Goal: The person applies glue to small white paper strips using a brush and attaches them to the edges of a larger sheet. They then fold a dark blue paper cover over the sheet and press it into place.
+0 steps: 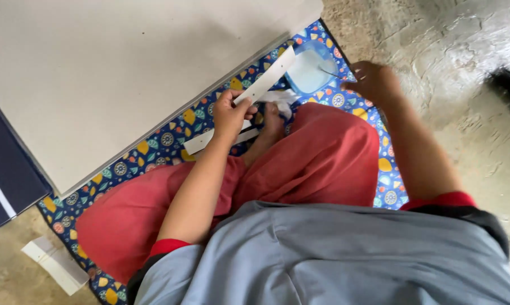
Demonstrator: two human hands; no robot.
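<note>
While my left hand point(229, 116) pinches the white paper strip point(266, 79) upright for gluing, right hand point(373, 83), fingers loosely apart, hovers beside the glue dish point(311, 70) at the mat's point(153, 149) far edge.

Single head view, steeply downward, close.

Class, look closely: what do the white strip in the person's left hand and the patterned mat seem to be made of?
Strip: probably thin card or stiff paper, matte white; it stays straight while the left hand pinches one end. Mat: likely printed plastic or coated fabric; flat, bright pattern.
</note>
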